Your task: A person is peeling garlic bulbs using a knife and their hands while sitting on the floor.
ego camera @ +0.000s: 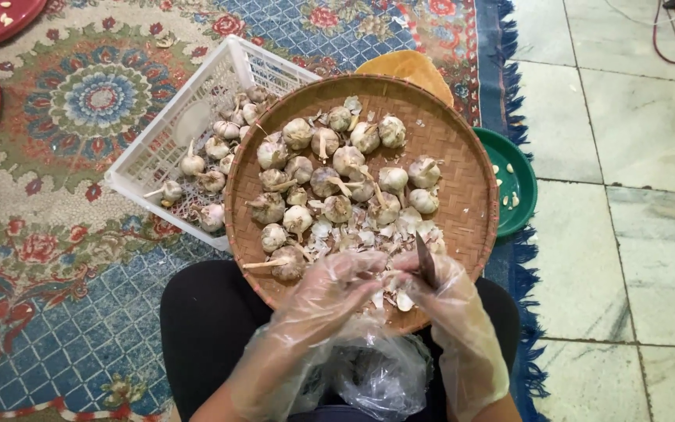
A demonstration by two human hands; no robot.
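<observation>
My gloved left hand [330,293] pinches a light, papery, slippery clove while my right hand [443,293] grips the knife [426,259] closed.

— Where does the round woven tray [462,195] sit?
— On the person's lap, garlic bulbs [337,176] on it, both hands at its near edge.
— And around it?
— A basket [167,148] of bulbs lies left, partly under it; a bowl [521,184] lies right, on the carpet's [80,258] edge.
</observation>
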